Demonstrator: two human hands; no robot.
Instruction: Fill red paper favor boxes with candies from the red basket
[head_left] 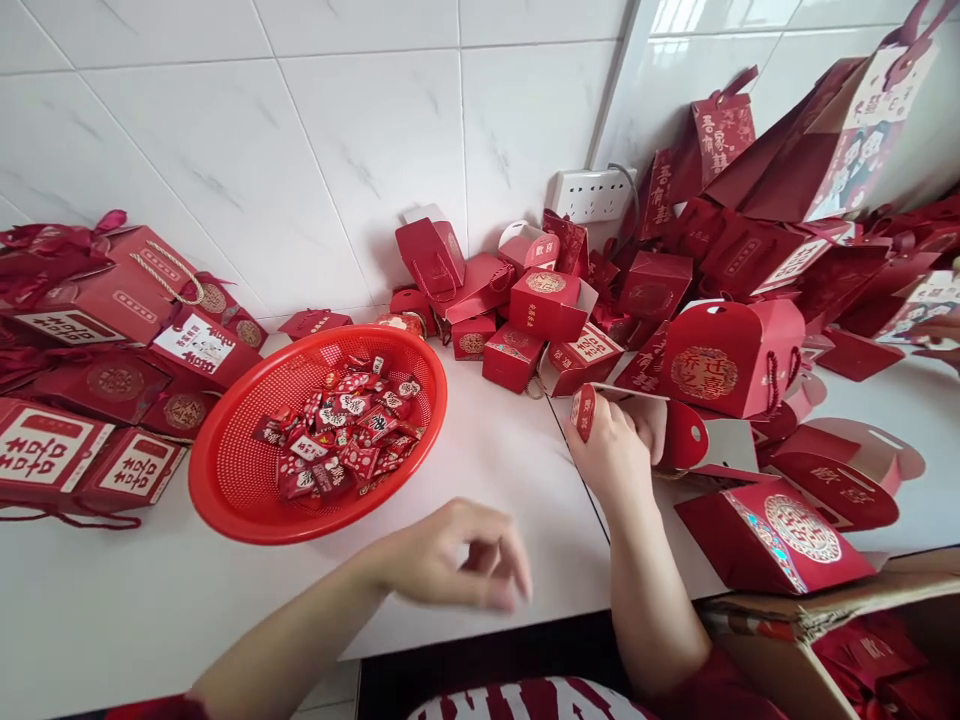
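My left hand hovers over the front of the white table, fingers curled and slightly blurred, with nothing seen in it. My right hand grips a red box among the boxes at the right; its fingers are partly hidden by the box's flaps. A red plastic basket of small wrapped candies stands left of my hands. Just right of my right hand is an open red box with rope handles.
Red gift boxes are stacked at the left, and more boxes lie along the tiled wall. A cardboard carton stands front right. Another person's hand shows at the right edge.
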